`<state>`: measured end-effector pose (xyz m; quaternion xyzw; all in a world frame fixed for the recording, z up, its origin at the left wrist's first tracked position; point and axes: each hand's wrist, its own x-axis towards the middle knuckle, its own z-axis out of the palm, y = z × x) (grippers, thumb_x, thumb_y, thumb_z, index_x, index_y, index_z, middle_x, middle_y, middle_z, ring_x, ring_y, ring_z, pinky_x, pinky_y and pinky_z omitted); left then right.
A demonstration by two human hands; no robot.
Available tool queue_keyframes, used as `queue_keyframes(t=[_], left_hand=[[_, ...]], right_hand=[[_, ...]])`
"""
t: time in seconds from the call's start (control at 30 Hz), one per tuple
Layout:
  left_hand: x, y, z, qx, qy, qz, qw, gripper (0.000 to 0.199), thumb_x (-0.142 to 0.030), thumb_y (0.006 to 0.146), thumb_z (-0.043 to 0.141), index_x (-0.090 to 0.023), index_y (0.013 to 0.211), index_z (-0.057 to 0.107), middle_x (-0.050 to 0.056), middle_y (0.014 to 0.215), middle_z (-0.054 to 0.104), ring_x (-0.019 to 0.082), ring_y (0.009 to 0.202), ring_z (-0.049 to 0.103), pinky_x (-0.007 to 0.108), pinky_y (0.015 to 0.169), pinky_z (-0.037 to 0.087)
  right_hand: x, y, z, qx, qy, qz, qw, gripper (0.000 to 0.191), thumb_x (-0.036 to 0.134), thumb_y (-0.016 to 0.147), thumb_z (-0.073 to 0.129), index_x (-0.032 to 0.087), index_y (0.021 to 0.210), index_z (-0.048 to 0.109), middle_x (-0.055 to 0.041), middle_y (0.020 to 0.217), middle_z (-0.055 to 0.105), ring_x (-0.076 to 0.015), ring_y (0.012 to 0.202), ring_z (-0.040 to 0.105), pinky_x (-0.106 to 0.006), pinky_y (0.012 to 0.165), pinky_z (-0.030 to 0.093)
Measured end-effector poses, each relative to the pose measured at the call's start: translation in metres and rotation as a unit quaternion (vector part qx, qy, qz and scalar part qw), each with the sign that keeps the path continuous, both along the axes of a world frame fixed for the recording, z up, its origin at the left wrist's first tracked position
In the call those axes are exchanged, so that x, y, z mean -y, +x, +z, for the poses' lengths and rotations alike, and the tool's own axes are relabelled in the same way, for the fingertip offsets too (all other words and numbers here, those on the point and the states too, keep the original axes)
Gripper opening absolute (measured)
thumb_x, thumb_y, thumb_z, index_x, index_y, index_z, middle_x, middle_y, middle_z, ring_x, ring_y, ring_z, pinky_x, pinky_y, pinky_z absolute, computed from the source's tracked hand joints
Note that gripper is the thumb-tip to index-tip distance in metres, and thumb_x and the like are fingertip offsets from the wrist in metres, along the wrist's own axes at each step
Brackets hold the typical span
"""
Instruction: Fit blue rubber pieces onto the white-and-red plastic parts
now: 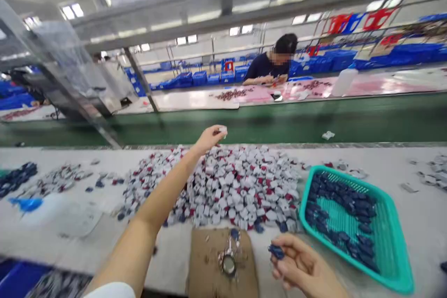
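My left hand [209, 138] is stretched far out over the back edge of the table. Its fingers pinch a small whitish plastic part [222, 129]. Beneath that arm spreads a big heap of grey-white parts [223, 186] mixed with dark red bits. Close to me, my right hand [300, 263] grips a small dark blue part [277, 251] between thumb and fingers. Left of it lies a brown board [206, 270] bearing a round metal fixture [228, 264]. A teal basket [400, 247] to the right contains many dark blue parts [363, 209].
Behind the table runs a green conveyor belt [279, 123] with one whitish part [328, 135] on it. Across it, a person [268, 63] works at another table. A metal shelf beam [209, 9] crosses overhead. Dark blue parts [17, 179] lie far left.
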<state>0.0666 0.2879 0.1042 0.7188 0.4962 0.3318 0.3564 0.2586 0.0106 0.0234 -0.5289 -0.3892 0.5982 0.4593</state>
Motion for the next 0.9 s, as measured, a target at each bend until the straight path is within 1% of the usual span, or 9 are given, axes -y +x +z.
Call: queue_keyframes(t=[0.1, 0.2, 0.3, 0.37, 0.5, 0.67, 0.73, 0.8, 0.9], left_hand=[[0.086, -0.045, -0.005, 0.111, -0.094, -0.016, 0.989, 0.025, -0.028, 0.080, 0.057, -0.017, 0.103, 0.060, 0.002, 0.080, 0.058, 0.009, 0.068, 0.057, 0.019, 0.052, 0.054], [0.183, -0.078, -0.016, 0.230, -0.184, -0.021, 0.955, 0.029, -0.032, 0.075, 0.064, -0.019, 0.101, 0.064, 0.004, 0.086, 0.059, 0.012, 0.073, 0.059, 0.019, 0.049, 0.055], [0.259, -0.096, -0.037, 0.298, -0.263, 0.063, 0.915, 0.038, -0.033, 0.070, 0.069, -0.018, 0.105, 0.064, 0.006, 0.088, 0.064, 0.013, 0.071, 0.061, 0.019, 0.047, 0.055], [0.289, -0.101, -0.055, 0.332, -0.310, 0.132, 0.881, 0.040, -0.033, 0.066, 0.073, -0.017, 0.102, 0.065, 0.005, 0.085, 0.067, 0.013, 0.069, 0.062, 0.018, 0.046, 0.054], [0.309, -0.100, -0.081, 0.375, -0.358, 0.223, 0.825, 0.043, -0.034, 0.060, 0.078, -0.015, 0.096, 0.065, 0.003, 0.081, 0.067, 0.014, 0.069, 0.064, 0.019, 0.049, 0.054], [0.307, -0.094, -0.089, 0.414, -0.361, 0.231, 0.803, 0.046, -0.034, 0.056, 0.081, -0.014, 0.093, 0.063, 0.003, 0.081, 0.068, 0.016, 0.074, 0.066, 0.020, 0.050, 0.054], [0.305, -0.093, -0.090, 0.426, -0.362, 0.230, 0.797, 0.046, -0.033, 0.055, 0.081, -0.015, 0.092, 0.063, 0.003, 0.082, 0.069, 0.016, 0.072, 0.066, 0.020, 0.051, 0.054], [0.304, -0.092, -0.092, 0.435, -0.367, 0.227, 0.790, 0.045, -0.031, 0.055, 0.082, -0.015, 0.092, 0.063, 0.003, 0.082, 0.070, 0.015, 0.070, 0.067, 0.019, 0.052, 0.053], [0.304, -0.091, -0.094, 0.451, -0.379, 0.225, 0.776, 0.046, -0.028, 0.053, 0.083, -0.015, 0.092, 0.063, 0.002, 0.081, 0.070, 0.014, 0.070, 0.067, 0.020, 0.055, 0.054]], right_hand=[[0.008, -0.030, 0.007, 0.086, 0.041, 0.080, 0.992, 0.031, 0.051, 0.080, 0.059, 0.021, 0.087, 0.060, -0.0017, 0.065, 0.059, -0.0159, 0.055, 0.059, -0.025, 0.047, 0.046], [0.011, -0.047, 0.002, 0.256, 0.164, 0.127, 0.944, 0.023, 0.042, 0.086, 0.053, 0.021, 0.089, 0.062, -0.0037, 0.073, 0.062, -0.0169, 0.062, 0.059, -0.027, 0.055, 0.048], [0.011, -0.056, -0.010, 0.344, 0.237, 0.168, 0.893, 0.019, 0.033, 0.090, 0.046, 0.021, 0.096, 0.060, -0.0057, 0.086, 0.065, -0.0182, 0.074, 0.062, -0.029, 0.062, 0.050], [0.010, -0.059, -0.016, 0.374, 0.259, 0.206, 0.866, 0.019, 0.026, 0.092, 0.040, 0.020, 0.100, 0.057, -0.0066, 0.092, 0.064, -0.0185, 0.082, 0.062, -0.029, 0.069, 0.050], [0.004, -0.059, -0.021, 0.470, 0.281, 0.261, 0.795, 0.020, 0.022, 0.093, 0.034, 0.019, 0.098, 0.053, -0.0081, 0.092, 0.063, -0.0190, 0.080, 0.063, -0.029, 0.066, 0.049], [-0.004, -0.064, -0.019, 0.596, 0.316, 0.319, 0.666, 0.017, 0.016, 0.090, 0.034, 0.018, 0.085, 0.050, -0.0041, 0.072, 0.058, -0.0173, 0.056, 0.058, -0.025, 0.047, 0.039], [-0.005, -0.069, -0.017, 0.622, 0.340, 0.327, 0.624, 0.015, 0.012, 0.086, 0.037, 0.019, 0.080, 0.049, -0.0024, 0.067, 0.055, -0.0163, 0.051, 0.056, -0.025, 0.044, 0.034], [-0.006, -0.073, -0.017, 0.629, 0.358, 0.335, 0.604, 0.015, 0.009, 0.084, 0.038, 0.019, 0.078, 0.048, -0.0014, 0.066, 0.054, -0.0152, 0.051, 0.055, -0.024, 0.044, 0.033], [-0.008, -0.076, -0.018, 0.633, 0.371, 0.322, 0.598, 0.014, 0.009, 0.083, 0.039, 0.018, 0.077, 0.047, -0.0016, 0.065, 0.054, -0.0144, 0.053, 0.056, -0.023, 0.045, 0.031]])
